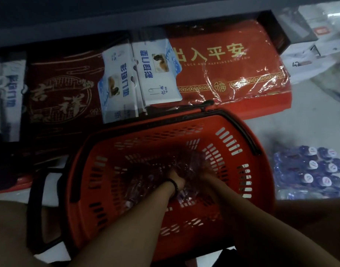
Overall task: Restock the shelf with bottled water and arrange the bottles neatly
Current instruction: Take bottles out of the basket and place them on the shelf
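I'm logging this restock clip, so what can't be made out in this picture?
- Head view: whether the left hand and right hand hold anything in the basket; motion blur and dim light.
- Head view: number of water bottles in the pack; right edge cuts it off.
- Head view: shelf contents above; too dark.

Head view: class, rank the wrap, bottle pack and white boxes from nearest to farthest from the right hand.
1. The wrap, at the right hand, inside the basket.
2. The bottle pack, on the floor to the right.
3. The white boxes, far back at the upper right.
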{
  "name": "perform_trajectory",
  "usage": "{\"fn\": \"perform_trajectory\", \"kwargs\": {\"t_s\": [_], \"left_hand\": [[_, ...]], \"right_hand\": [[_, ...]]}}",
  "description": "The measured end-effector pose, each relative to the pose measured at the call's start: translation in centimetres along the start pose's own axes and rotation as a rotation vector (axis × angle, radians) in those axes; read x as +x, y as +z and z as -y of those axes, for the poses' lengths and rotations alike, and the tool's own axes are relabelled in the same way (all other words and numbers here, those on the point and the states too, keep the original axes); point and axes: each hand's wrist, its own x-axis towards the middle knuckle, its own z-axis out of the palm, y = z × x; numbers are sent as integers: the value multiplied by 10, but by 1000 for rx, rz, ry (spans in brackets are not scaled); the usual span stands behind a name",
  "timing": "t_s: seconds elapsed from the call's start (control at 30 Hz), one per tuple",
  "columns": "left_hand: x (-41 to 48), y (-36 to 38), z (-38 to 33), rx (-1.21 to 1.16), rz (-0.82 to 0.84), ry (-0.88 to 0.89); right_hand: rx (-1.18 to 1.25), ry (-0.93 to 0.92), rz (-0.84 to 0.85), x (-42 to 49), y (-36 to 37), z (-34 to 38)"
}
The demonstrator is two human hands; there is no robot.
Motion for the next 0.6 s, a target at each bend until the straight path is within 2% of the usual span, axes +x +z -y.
{"fn": "perform_trajectory", "kwargs": {"t_s": [0.07,0.17,0.23,0.3,0.37,0.43,0.5,0.53,0.57,0.6], "left_hand": [[-28,-16,-15,-3,6,-5],[-37,-34,-10,-8,-37,-44],[-42,-45,-5,2,-78,13],[-50,-53,-1,-45,-98,84],[-56,-59,0,-94,-145,127],[-62,-66,-1,-142,-258,167],[-68,-77,-1,-195,-366,232],[-71,-82,0,-200,-391,269],[-72,-87,1,-200,-402,308],[-74,-91,4,-211,-411,343]], "right_hand": [[-130,-113,-10,-6,-3,2],[-102,-124,41,-12,-15,9],[-210,-152,75,-28,-15,15],[-180,-180,32,-16,-8,7],[-436,-316,9,12,10,-3],[-634,-522,-101,33,12,-7],[-688,-481,-94,51,2,-9],[-687,-414,8,39,-6,4],[-721,-404,29,38,-10,6],[-813,-481,6,41,-11,4]]}}
